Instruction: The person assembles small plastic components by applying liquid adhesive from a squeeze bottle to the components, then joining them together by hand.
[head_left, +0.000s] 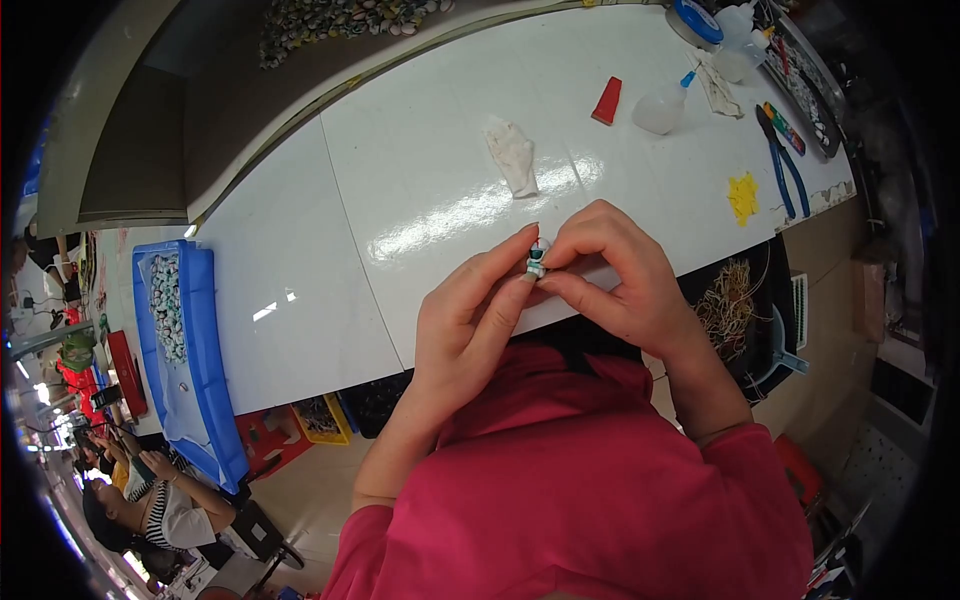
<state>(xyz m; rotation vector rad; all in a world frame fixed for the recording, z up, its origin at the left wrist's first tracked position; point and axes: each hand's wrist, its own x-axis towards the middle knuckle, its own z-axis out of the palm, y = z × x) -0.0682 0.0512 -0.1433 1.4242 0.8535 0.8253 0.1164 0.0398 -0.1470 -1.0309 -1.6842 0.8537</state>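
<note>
Both hands up at the near edge of the white table point(420, 170), working 1 small part point(538, 258), white and teal, too small to identify. Left hand point(470, 320) has fingertips closed on it from below-left; right hand point(615, 275) pinches it from the right, fingers curled over. Part sits between the 2 sets of fingertips, just above the table surface, not resting on it.

Looks like a fitting or inspection step mid-way: fine fingertip work. Next move probably needs steady pinch and small rotation, not force.

Nearby, untouched: crumpled white glove point(512, 155), red cap point(606, 101), squeeze bottle point(662, 108), blue-handled pliers point(782, 165), blue tray point(205, 330) of small pieces at left.
</note>
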